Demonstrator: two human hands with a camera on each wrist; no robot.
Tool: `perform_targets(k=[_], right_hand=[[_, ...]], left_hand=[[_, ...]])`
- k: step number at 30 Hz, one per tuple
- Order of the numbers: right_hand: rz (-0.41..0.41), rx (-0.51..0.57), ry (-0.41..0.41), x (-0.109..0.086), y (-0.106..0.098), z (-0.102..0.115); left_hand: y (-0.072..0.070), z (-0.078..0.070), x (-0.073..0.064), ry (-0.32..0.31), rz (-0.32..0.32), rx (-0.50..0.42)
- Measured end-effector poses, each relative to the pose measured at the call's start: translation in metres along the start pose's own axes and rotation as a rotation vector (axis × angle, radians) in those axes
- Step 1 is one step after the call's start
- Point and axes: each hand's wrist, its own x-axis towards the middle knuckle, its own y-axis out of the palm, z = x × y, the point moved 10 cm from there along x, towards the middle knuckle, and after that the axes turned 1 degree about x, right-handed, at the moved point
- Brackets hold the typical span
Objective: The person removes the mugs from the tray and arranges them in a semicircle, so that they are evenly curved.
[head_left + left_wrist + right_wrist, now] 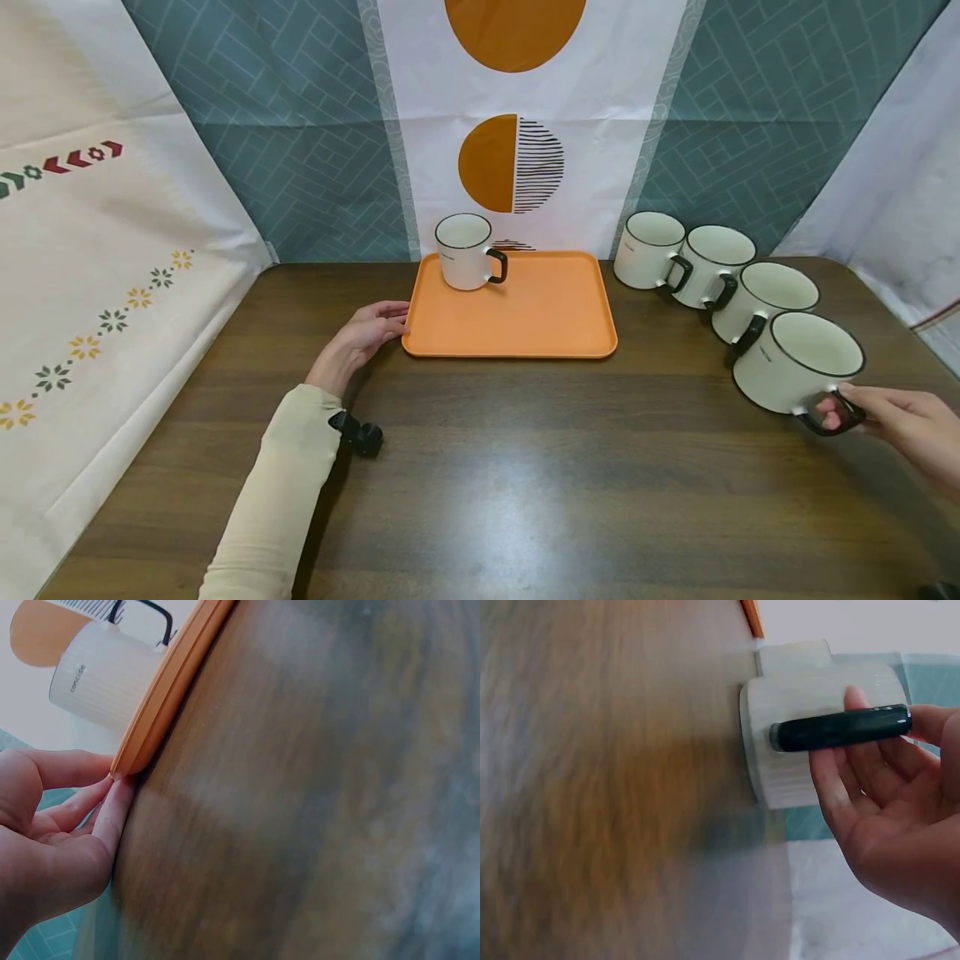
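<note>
My right hand (903, 417) holds the nearest white enamel-style mug (795, 375) by its black handle (844, 729), with fingers through the loop and the thumb at its top end. This mug has a black rim and overlaps the mug behind it in the head view. At the left edge of an orange tray (525, 321), my left hand (366, 333) pinches the rim between thumb (75, 768) and fingers. Another white mug (461, 257) stands upright on the tray's back left part, its handle facing right.
Three more white mugs, one at the back (647, 254), one beside it (708, 271) and one nearer (757, 304), stand in a slanting row right of the tray. Patterned cloths (292, 150) hang behind and beside the brown wooden table (465, 467).
</note>
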Motion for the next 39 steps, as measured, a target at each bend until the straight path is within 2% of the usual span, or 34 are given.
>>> perform_targets(k=[3, 5, 12, 17, 22, 25, 31, 35, 39], right_hand=[[0.031, -0.072, 0.065, 0.002, 0.009, 0.005], [0.059, -0.112, 0.08, 0.003, 0.015, 0.008], [0.106, -0.451, 0.14, 0.012, 0.03, 0.018], [0.105, -0.6, 0.183, 0.014, 0.035, 0.022], [0.083, -0.697, 0.138, 0.015, 0.039, 0.033], [0.052, -0.796, 0.117, 0.015, 0.037, 0.043], [-0.068, -0.915, -0.009, 0.017, 0.031, 0.079], [-0.108, -0.93, -0.093, 0.031, 0.026, 0.111], [-0.109, -0.89, -0.107, 0.058, 0.028, 0.136]], left_hand=[[0.0, 0.0, 0.001, 0.006, 0.0, 0.0], [0.001, 0.0, 0.002, 0.01, 0.005, 0.001], [0.001, 0.0, 0.002, 0.008, -0.002, -0.006], [0.004, -0.001, 0.003, 0.024, 0.005, -0.019], [0.006, 0.0, 0.004, 0.028, 0.009, -0.03], [0.006, 0.0, 0.004, 0.027, 0.008, -0.029], [0.007, -0.001, 0.002, 0.029, 0.015, -0.028], [0.006, -0.002, 0.002, 0.03, 0.017, -0.022], [0.003, -0.001, 0.001, 0.026, 0.006, -0.025]])
